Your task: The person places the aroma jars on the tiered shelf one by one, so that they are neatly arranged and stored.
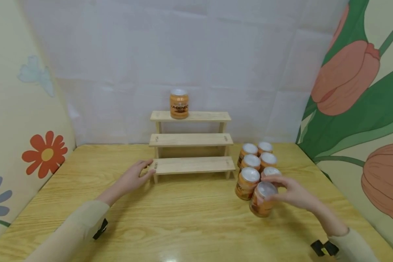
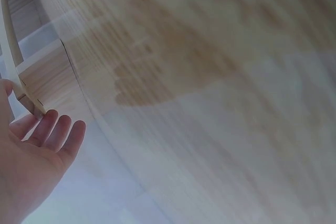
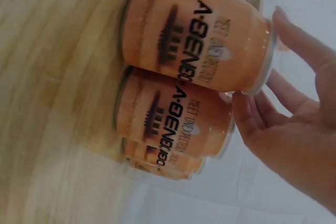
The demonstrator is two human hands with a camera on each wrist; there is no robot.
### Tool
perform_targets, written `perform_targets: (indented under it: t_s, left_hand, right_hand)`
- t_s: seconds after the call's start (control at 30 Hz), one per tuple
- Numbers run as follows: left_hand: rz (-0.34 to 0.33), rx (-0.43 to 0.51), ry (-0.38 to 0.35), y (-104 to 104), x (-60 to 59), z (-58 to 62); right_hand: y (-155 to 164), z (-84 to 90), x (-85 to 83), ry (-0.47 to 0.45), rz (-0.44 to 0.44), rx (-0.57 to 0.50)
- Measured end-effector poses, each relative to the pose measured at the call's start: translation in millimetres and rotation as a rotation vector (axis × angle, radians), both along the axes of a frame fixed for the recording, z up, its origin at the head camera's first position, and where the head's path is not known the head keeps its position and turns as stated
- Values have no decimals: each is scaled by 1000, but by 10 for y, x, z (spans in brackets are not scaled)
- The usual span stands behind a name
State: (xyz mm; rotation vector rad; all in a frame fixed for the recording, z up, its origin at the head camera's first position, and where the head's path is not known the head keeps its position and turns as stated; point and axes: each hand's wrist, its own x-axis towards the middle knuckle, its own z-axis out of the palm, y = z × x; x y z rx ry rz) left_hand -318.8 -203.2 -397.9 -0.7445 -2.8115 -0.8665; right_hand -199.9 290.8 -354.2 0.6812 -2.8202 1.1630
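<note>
A three-step wooden display stand point(image 1: 191, 166) stands at the back of the table, with one orange can point(image 1: 179, 105) upright on its top step. My left hand point(image 1: 134, 178) holds the left end of the lowest step, thumb at one side and fingers at the other; the left wrist view shows these fingers point(image 2: 62, 135) at the board's corner. At the right, my right hand point(image 1: 289, 193) grips the nearest orange can point(image 1: 261, 203) around its pale top rim. In the right wrist view this can point(image 3: 194, 35) shows dark lettering, and the thumb and fingers span its rim.
Several more orange cans point(image 1: 247, 183) stand close together in two rows behind the gripped one, right of the stand. A white cloth point(image 1: 196, 54) hangs behind the wood-grain table point(image 1: 183, 218). Flower-patterned panels point(image 1: 357, 91) flank both sides.
</note>
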Motion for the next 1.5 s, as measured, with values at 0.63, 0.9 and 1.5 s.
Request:
perform_targets:
  t_s: [0.63, 0.9, 1.5]
  left_hand:
    - [-1, 1, -10, -6, 26, 27]
    - [-5, -7, -12, -12, 17, 20]
    - [6, -18, -16, 2, 31, 22]
  right_hand:
    - [-61, -104, 132, 12, -87, 55]
    - [-190, -202, 95, -79, -194, -58]
    - [-258, -233, 184, -208, -319, -173]
